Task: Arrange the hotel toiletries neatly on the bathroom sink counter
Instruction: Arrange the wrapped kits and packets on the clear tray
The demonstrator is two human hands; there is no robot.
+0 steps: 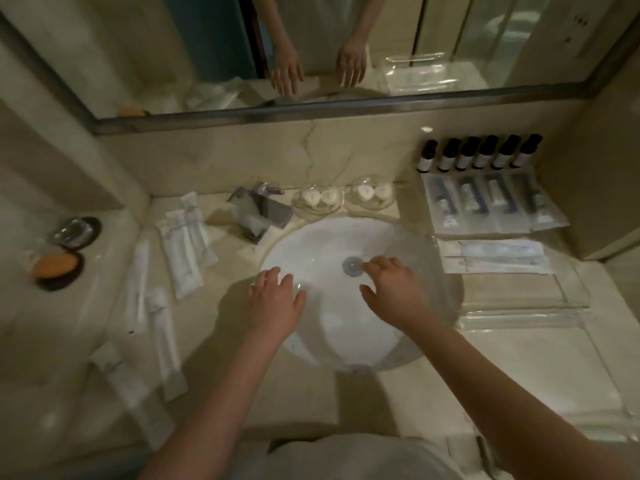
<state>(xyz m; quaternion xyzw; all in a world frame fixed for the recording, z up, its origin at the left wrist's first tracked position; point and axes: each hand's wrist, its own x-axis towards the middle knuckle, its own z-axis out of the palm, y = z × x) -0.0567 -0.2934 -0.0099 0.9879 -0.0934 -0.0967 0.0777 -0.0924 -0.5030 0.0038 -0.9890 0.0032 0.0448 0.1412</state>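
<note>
I'm between pieces: my left hand (277, 299) and right hand (391, 285) hover spread and unladen over the sink (311, 237). 6 bottles (479, 152) stand lined at 1 o'clock; the white sachets (183, 244) at 9 o'clock lie crooked on the counter (398, 393), so I'd reach there next and square them

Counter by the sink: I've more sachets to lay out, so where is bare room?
Bare marble lies in front of the basin, and front right, nearer than the glass tray. Crowded: white sachets left, bottles and packets back right.

Six dark bottles (467, 154), two glass dishes (300, 209) holding four small white soaps (310, 197), and two round dark trays (94, 226).
</note>
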